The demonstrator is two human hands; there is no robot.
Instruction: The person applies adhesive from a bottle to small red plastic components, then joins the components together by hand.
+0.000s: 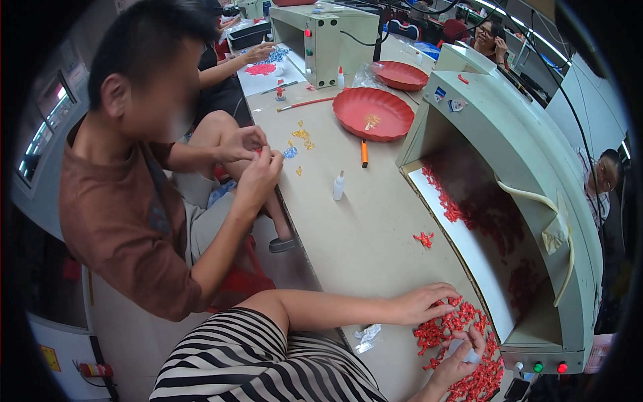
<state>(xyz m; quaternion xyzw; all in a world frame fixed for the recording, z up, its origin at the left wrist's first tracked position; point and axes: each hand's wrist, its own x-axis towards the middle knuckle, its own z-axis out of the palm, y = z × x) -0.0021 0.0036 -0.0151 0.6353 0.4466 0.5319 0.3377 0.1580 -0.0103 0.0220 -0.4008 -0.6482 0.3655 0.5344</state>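
Note:
At the lower right of the table lies a heap of small glossy red figure-like pieces [479, 382]. My left hand [425, 305] reaches over the far left edge of the heap. Its fingers are stretched out and touch the red pieces, and I cannot make out one held between them. Close to my body, my right hand [459, 362] is above the heap, its fingers curled round a small whitish translucent bottle [461, 350]. The fingers partly cover this bottle. A single red figure [423, 240] lies apart, farther up the table.
A curved grey-green machine housing [529, 141] with red pieces inside stands along the right. A white bottle [339, 185], an orange lighter [364, 154] and red scalloped dishes [348, 127] are farther off. Crumpled foil [367, 337] lies near my forearm. A co-worker [127, 221] sits at left, handling something small.

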